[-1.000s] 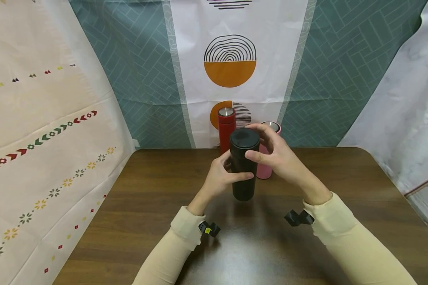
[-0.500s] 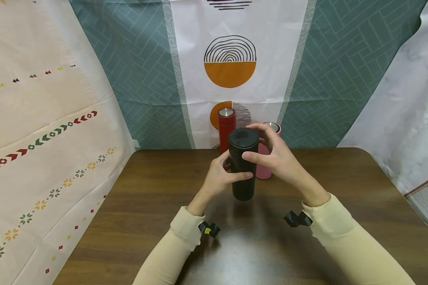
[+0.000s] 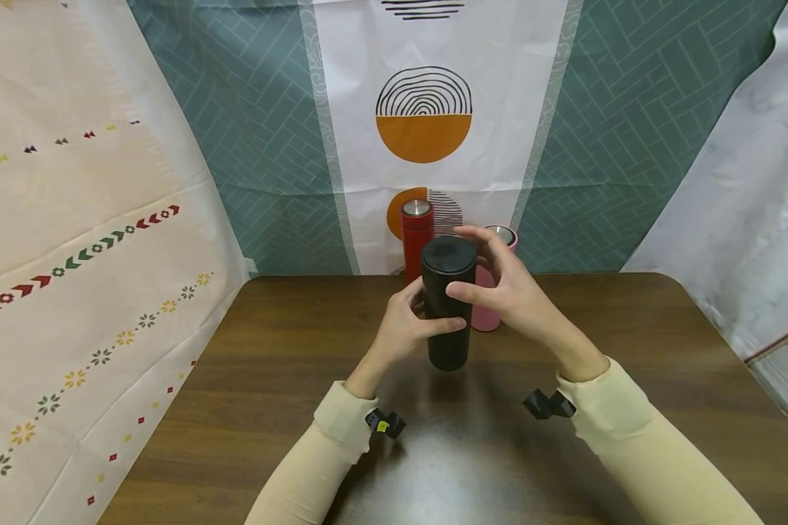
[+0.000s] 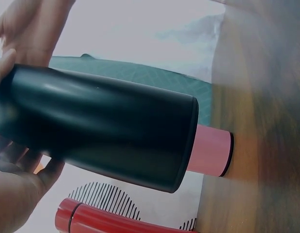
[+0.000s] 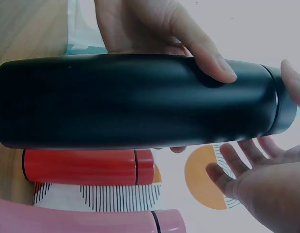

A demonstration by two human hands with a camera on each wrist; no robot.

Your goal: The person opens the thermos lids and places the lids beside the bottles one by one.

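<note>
A tall black thermos flask (image 3: 448,328) stands nearly upright above the table, held between both hands. My left hand (image 3: 407,321) grips it around the middle, thumb across the front. My right hand (image 3: 499,284) reaches round its top, thumb at the front near the lid (image 3: 449,253) and fingers behind. In the right wrist view the right fingers (image 5: 244,162) are spread, some overlapped by the flask. The lid sits on the flask, its seam (image 5: 273,99) showing as a thin line. In the left wrist view the flask's base (image 4: 188,145) shows, with the lid outside that view.
Behind the flask, a red thermos (image 3: 417,240) stands to the left and a pink thermos (image 3: 486,317) to the right, both partly covered. The brown wooden table (image 3: 289,364) reaches back to a patterned cloth (image 3: 269,146). Black wrist cameras (image 3: 549,403) sit at the cuffs.
The top of the black flask and my right hand have shifted very slightly left since a second ago. My left hand keeps its grip.
</note>
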